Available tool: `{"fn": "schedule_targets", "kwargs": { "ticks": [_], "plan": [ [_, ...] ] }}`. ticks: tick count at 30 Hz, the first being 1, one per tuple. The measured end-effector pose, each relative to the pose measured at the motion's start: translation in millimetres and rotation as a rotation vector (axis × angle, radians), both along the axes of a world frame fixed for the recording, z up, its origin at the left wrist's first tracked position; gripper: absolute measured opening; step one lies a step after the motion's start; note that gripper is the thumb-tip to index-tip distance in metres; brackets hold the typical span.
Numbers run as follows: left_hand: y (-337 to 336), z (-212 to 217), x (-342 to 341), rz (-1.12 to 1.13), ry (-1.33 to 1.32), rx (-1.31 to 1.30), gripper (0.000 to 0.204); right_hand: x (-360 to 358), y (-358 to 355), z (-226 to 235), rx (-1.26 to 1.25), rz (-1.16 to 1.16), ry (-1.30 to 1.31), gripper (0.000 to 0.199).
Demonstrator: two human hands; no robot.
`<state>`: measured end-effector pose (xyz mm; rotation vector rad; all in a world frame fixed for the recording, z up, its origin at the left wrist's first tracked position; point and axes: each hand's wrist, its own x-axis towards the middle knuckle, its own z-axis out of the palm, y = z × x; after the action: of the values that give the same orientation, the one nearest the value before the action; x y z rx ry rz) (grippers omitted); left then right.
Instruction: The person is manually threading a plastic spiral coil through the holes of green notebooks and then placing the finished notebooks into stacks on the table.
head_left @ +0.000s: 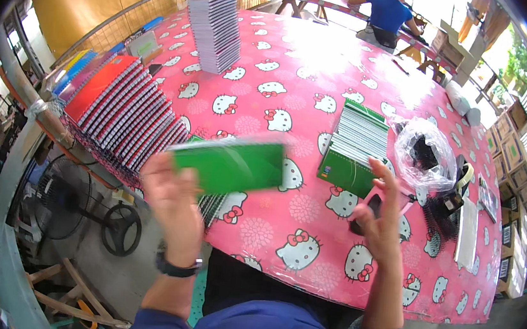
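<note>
My left hand (173,203) holds a green notebook (228,164) raised above the near edge of the pink table (300,59); the notebook is blurred by motion. My right hand (381,218) is up to the right with fingers spread and nothing in it, just in front of a row of green-covered notebooks (355,148). A dark tool with a pink handle (368,207) lies on the table partly behind that hand. A watch sits on my left wrist.
A slanted row of red and spiral-bound notebooks (124,114) fills the left table edge. A tall grey stack (215,28) stands at the back. A clear plastic bag (425,156) with dark parts and black spiral bindings (441,212) lie right. Another person (385,13) sits beyond the table. A floor fan (64,198) stands lower left.
</note>
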<state>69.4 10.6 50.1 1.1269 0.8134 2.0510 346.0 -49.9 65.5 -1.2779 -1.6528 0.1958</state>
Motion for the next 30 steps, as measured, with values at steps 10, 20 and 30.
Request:
{"fn": "schedule_targets", "kwargs": {
  "ticks": [10, 20, 30],
  "plan": [
    [-15, -20, -79, 0.107, 0.731, -0.481, 0.047, 81, 69, -70, 0.002, -0.267, -0.512, 0.039],
    [-24, -17, -11, 0.302, 0.901, 0.212, 0.031, 66, 55, -53, 0.022, -0.201, -0.291, 0.020],
    [-7, -98, 88, -0.810, 0.480, -0.309, 0.031, -5, -28, -87, -0.354, 0.067, 0.939, 0.009]
  ]
}}
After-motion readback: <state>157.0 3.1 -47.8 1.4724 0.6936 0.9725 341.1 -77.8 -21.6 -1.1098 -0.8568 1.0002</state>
